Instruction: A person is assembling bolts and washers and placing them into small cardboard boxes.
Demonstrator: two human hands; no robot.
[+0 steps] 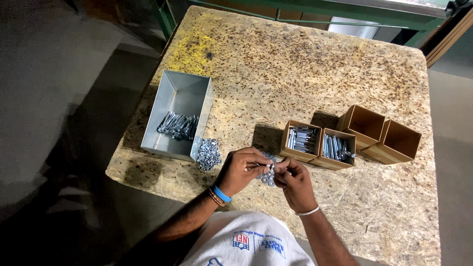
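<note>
the far half of the worktop (305, 54) lies bare from its left edge to its right edge, and so does the strip along the near right corner. a grey metal tray (172, 143) of bolts blocks the near left side, with a heap of nuts (209, 153) just beside it. four small cardboard boxes (345, 135) stand in a row across the middle right.

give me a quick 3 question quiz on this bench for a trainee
1. True or false: the metal tray holds bolts.
2. How many cardboard boxes stand on the table? A two, B four, C six.
3. What lies in the loose pile beside the tray?

Key:
1. True.
2. B; two hold bolts, two show nothing inside.
3. Small silvery nuts or washers; too small to tell which. The left hand and right hand pinch a small metal piece together.
</note>
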